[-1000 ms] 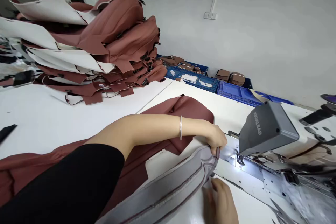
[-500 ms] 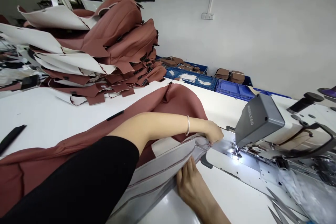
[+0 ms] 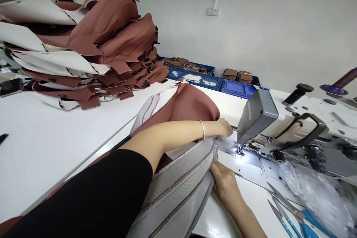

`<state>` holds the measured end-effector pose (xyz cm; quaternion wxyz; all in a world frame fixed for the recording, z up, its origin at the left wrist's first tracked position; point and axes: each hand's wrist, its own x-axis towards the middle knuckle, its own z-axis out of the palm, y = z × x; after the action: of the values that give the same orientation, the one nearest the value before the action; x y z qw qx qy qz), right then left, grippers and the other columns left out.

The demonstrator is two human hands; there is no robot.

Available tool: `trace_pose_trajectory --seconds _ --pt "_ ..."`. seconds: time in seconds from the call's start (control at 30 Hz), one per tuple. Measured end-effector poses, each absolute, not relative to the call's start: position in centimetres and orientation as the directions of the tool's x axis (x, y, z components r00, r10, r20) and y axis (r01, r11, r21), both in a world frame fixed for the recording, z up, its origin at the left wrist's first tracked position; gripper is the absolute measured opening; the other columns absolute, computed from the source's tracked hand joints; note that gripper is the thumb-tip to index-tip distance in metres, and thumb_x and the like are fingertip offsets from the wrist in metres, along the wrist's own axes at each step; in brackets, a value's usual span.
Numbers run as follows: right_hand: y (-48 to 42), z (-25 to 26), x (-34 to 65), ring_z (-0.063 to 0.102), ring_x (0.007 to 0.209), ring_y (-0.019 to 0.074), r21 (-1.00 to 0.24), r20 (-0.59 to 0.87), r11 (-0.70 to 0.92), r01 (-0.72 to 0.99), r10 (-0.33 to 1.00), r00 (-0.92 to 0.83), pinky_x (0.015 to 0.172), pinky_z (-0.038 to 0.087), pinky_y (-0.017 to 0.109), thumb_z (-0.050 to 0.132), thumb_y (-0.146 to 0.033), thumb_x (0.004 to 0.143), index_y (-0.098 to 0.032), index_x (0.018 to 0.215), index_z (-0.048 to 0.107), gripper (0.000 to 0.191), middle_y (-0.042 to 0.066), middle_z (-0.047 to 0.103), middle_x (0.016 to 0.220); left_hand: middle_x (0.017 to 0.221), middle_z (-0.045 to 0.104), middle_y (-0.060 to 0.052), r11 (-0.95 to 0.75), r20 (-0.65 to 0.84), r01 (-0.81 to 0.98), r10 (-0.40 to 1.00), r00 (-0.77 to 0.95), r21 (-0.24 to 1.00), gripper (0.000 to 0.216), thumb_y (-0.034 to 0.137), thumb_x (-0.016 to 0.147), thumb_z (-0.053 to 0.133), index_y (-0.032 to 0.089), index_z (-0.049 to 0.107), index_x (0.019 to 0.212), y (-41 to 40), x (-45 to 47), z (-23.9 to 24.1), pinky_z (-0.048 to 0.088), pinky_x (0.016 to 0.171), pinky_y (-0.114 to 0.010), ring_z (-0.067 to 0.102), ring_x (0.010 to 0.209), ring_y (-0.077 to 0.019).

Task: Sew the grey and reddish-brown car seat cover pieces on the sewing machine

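A reddish-brown leather seat cover (image 3: 192, 102) lies across the white table, its grey padded backing (image 3: 181, 178) with stitched seams turned up toward me. My left hand (image 3: 224, 128), with a bracelet on the wrist, reaches over the cover to its far right edge. Its fingers are curled in at that edge, slightly blurred and partly hidden. Below it, my right hand (image 3: 224, 179) grips the right edge of the grey backing, fingertips tucked out of sight. Just right of both hands is the lit needle area (image 3: 240, 150) of a sewing machine (image 3: 258, 115); the cover lies short of the needle.
Scissors with blue handles (image 3: 309, 219) lie at the lower right, beside crumpled clear plastic (image 3: 315, 193). A tall stack of similar covers (image 3: 111, 33) stands at the left. Blue crates (image 3: 200, 81) holding brown pieces sit behind the table along the wall.
The view has shifted to the right. The cover has been turned, so more of its grey backing faces me. My right hand has moved up along the backing's edge, closer to my left hand.
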<state>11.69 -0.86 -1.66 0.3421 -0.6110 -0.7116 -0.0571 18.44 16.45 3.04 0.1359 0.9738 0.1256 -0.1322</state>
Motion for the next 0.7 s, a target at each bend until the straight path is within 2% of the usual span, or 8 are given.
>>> trace_pose_trajectory --seconds 0.1,0.2,0.33,0.47,0.57,0.7 --pt "-1.3 -1.5 11.8 0.062 0.085 0.0166 -0.353 0.57 0.279 0.893 0.821 -0.031 0.079 0.053 0.031 0.034 -0.001 0.082 -0.017 0.101 0.055 0.032 0.008 0.064 0.094 0.103 0.066 -0.016 -0.965 -0.35 0.224 0.165 0.922 0.134 0.025 -0.006 0.047 0.064 0.014 0.066 0.063 16.7 17.9 3.3 0.042 0.088 -0.047 0.058 0.101 -0.0349" --pt "-2.3 -1.4 12.6 0.061 0.096 0.0185 -0.299 0.589 0.314 0.901 0.804 -0.085 0.089 0.05 0.036 0.033 -0.003 0.085 -0.015 0.111 0.053 0.036 0.011 0.064 0.1 0.103 0.066 -0.015 -0.977 -0.383 0.186 0.134 0.914 0.101 0.023 0.001 0.052 0.065 0.014 0.068 0.071 16.6 17.8 3.5 0.045 0.083 -0.043 0.06 0.096 -0.033" --pt "-4.7 -1.5 14.1 0.06 0.101 0.0206 -0.168 0.61 0.28 0.945 0.783 -0.123 0.095 0.047 0.039 0.031 -0.007 0.089 -0.011 0.112 0.053 0.033 0.013 0.064 0.098 0.101 0.067 -0.013 -0.974 -0.361 0.156 0.088 0.928 0.164 0.027 0.019 0.064 0.066 0.015 0.068 0.09 15.9 18.3 3.3 0.049 0.073 -0.034 0.062 0.092 -0.0292" --pt "-6.6 -1.9 15.1 0.059 0.103 0.0219 -0.09 0.597 0.225 0.97 0.792 -0.128 0.096 0.047 0.04 0.029 -0.011 0.09 -0.01 0.105 0.055 0.031 0.014 0.064 0.101 0.109 0.064 -0.013 -0.959 -0.279 0.131 0.058 0.959 0.25 0.038 0.034 0.071 0.063 0.013 0.063 0.103 15.3 19.0 2.6 0.048 0.074 -0.031 0.06 0.099 -0.0292" --pt "-7.1 -2.2 15.4 0.056 0.109 0.0231 -0.065 0.578 0.206 0.976 0.806 -0.131 0.096 0.047 0.04 0.028 -0.009 0.089 -0.009 0.105 0.056 0.032 0.016 0.063 0.104 0.108 0.064 -0.013 -0.947 -0.234 0.116 0.045 0.971 0.298 0.036 0.033 0.072 0.063 0.012 0.063 0.101 15.4 19.5 1.8 0.047 0.075 -0.031 0.059 0.1 -0.0285" --pt "-7.5 -2.5 15.5 0.052 0.114 0.025 -0.065 0.557 0.187 0.98 0.822 -0.12 0.097 0.045 0.042 0.027 -0.008 0.088 -0.009 0.105 0.056 0.034 0.018 0.061 0.109 0.096 0.067 -0.012 -0.93 -0.206 0.105 0.033 0.978 0.351 0.022 0.024 0.071 0.065 0.01 0.064 0.088 15.7 20.1 0.7 0.047 0.073 -0.028 0.061 0.091 -0.0256"
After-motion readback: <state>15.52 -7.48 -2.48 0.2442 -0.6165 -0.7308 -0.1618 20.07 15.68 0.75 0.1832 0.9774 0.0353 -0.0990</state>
